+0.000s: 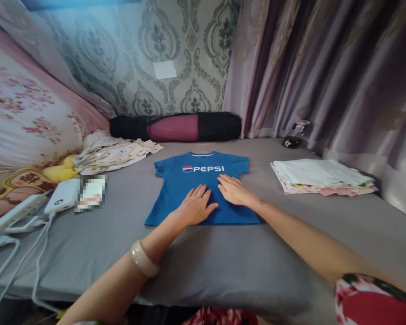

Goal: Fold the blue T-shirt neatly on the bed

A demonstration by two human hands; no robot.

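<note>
Blue short-sleeved PEPSI T-shirt (176,189) lies flat under my left hand (196,206), fingers spread, and right hand (236,190), fingers closer together, between the front and back edges of the grey cloth-covered surface (104,243). Folded pale cloths (320,173) sit towards its right edge.

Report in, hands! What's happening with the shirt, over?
Left hand, right hand: empty, palms down on blue fabric Pepsi T-shirt. Shirt laid flat, sleeves out. Pale folded cloth stack off to its right, not touching.
</note>
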